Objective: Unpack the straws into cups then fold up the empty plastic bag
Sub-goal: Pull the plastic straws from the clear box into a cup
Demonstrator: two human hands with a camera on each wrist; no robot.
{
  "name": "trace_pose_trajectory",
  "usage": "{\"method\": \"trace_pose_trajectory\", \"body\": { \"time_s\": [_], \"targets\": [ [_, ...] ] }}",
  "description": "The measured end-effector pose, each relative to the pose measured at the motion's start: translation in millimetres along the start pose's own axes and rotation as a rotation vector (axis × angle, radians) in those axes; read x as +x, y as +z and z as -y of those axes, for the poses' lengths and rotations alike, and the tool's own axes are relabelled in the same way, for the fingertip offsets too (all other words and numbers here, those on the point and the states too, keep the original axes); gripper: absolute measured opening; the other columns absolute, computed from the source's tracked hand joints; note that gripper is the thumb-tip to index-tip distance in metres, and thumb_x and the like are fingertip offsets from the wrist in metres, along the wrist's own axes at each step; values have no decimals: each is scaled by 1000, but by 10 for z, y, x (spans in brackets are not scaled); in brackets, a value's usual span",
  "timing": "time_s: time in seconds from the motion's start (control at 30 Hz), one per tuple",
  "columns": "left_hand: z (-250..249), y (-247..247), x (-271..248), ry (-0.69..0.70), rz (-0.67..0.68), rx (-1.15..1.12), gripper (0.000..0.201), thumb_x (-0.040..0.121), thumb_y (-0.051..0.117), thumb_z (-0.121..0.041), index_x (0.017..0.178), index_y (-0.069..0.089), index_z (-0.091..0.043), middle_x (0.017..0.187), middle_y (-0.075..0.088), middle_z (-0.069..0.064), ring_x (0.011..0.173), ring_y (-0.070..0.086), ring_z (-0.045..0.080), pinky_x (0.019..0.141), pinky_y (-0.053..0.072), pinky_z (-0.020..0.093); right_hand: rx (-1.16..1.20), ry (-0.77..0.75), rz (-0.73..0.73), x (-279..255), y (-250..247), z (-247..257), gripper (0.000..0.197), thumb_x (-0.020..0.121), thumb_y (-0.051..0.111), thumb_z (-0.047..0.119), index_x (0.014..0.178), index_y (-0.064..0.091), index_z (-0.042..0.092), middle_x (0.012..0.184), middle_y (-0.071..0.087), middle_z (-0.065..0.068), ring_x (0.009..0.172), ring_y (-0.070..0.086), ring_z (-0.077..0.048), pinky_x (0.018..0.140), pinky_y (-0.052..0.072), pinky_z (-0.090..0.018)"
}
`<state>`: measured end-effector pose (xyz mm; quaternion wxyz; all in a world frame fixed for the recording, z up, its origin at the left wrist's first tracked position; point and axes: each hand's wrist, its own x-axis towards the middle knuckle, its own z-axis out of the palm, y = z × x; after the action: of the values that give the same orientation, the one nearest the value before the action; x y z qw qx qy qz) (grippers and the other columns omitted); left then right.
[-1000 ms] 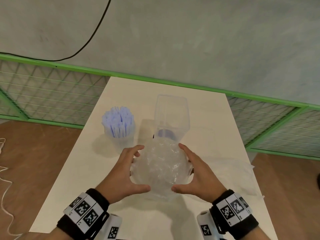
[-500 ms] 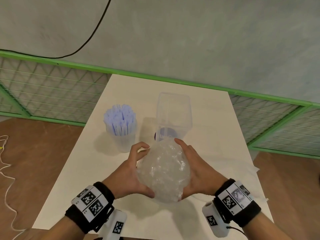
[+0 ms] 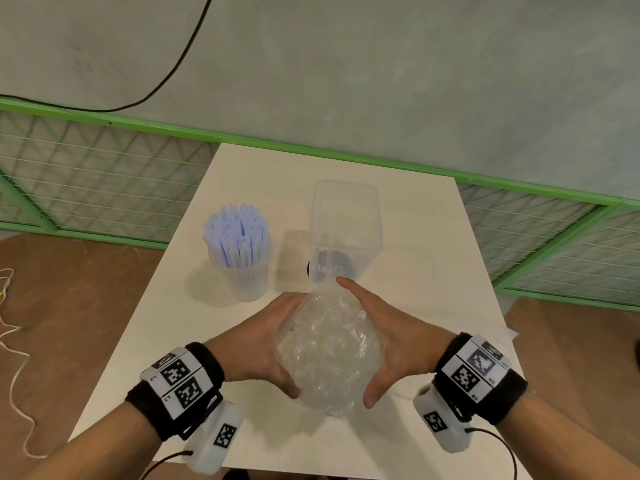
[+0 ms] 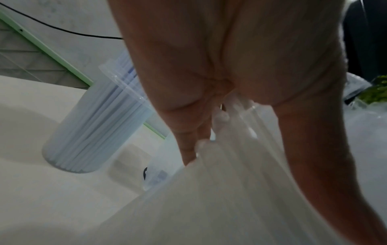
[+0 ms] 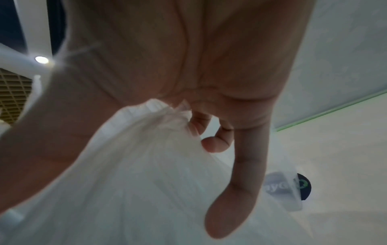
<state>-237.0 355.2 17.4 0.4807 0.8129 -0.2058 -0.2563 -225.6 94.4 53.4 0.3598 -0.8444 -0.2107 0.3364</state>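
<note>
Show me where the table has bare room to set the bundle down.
Bare table lies right of the empty container, along the far edge behind it, and left of the straw cup. It is crowded at centre: both hands hold the bundle just before the container.

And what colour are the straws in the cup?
The straws are pale blue-lilac, standing in a clear cup. The head view shows them best.

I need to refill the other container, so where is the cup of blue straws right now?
In the head view the cup of blue straws stands on the white table, left of the empty clear container and beyond the left hand.
</note>
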Motion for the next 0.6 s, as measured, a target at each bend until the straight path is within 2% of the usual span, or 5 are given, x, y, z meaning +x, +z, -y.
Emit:
{"method": "trace_pose_trajectory", "body": {
  "time_s": [0.13, 0.27, 0.33, 0.47, 0.6],
  "targets": [
    [96, -12, 51, -30, 29, -32, 115, 44, 98, -33, 134, 29, -56, 132, 42, -34, 129, 42, -7, 111, 37, 26, -25, 38, -8, 82, 15, -96, 148, 44, 98, 34, 150, -5, 46, 146, 23, 21, 137, 26, 1, 118, 26, -32],
    [240, 90, 32, -60, -7, -125, 129, 47, 98, -36, 146, 18, -49, 144, 42, -26, 136, 37, -4, 116, 36, 38, 20, 80, -98, 132, 153, -222, 133, 38, 94, 44, 131, 5, 75, 128, 33, 16, 129, 39, -8, 111, 39, -39],
    [294, 156, 6, -53, -65, -150, 129, 47, 99, -37, 145, 17, -50, 147, 38, -25, 139, 33, -5, 117, 33, 38, 36, 89, -144, 123, 197, -278, 127, 37, 93, 48, 124, 7, 80, 124, 31, 16, 127, 39, -9, 111, 39, -39],
    [390, 245, -65, -22, -224, -133, 119, 44, 94, -57, 138, 22, -63, 151, 28, -30, 141, 28, -4, 118, 28, 34, 67, 64, -159, 42, 229, -305, 134, 42, 97, 45, 141, 9, 64, 141, 24, 18, 138, 28, -5, 116, 32, -39],
    [437, 386, -121, -87, -264, -279, 99, 51, 92, -52, 125, 30, -74, 135, 46, -37, 126, 50, -3, 110, 41, 30, 95, 68, -184, 46, 334, -360, 145, 40, 97, 51, 151, 3, 45, 153, 27, 21, 142, 28, -2, 117, 30, -40]
  ]
}}
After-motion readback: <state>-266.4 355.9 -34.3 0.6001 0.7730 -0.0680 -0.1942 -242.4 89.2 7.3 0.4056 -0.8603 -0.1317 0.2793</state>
